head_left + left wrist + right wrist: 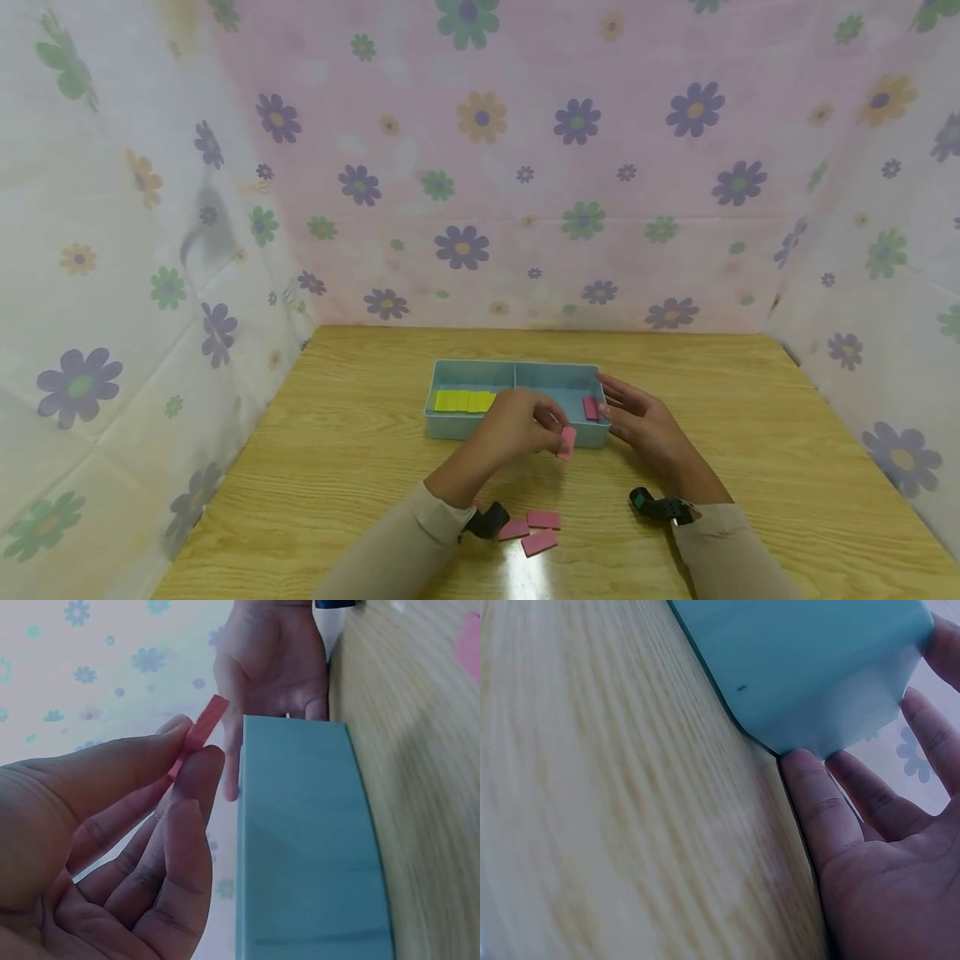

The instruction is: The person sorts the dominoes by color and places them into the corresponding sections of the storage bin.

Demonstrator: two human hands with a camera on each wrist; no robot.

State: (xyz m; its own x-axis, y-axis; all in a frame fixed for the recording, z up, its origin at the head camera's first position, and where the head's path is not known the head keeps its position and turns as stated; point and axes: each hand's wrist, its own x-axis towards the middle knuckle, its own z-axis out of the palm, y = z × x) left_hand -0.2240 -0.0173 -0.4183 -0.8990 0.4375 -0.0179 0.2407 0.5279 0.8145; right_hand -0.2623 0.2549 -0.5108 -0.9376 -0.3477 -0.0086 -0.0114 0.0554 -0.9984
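Note:
Between the thumb and fingertips of my left hand [517, 423] is a small flat pink tile [567, 445], pinched just in front of a light blue two-compartment box [465, 428]. In the left wrist view the tile [206, 722] is seen nearly edge-on, beside the box wall [307, 840]. Yellow tiles [452, 402] lie in a row in the left compartment, partly hidden by that hand. One pink tile [590, 407] sits at the right end of the right compartment. My right hand [652, 429] touches the box's right end with extended fingers [821, 802].
Several loose pink tiles [543, 520] lie on the wooden table [360, 392] near the left wrist, one partly covered by its black strap [487, 521]. Another black strap [660, 506] is on the right wrist. Flower-patterned cloth [525, 250] encloses the back and sides.

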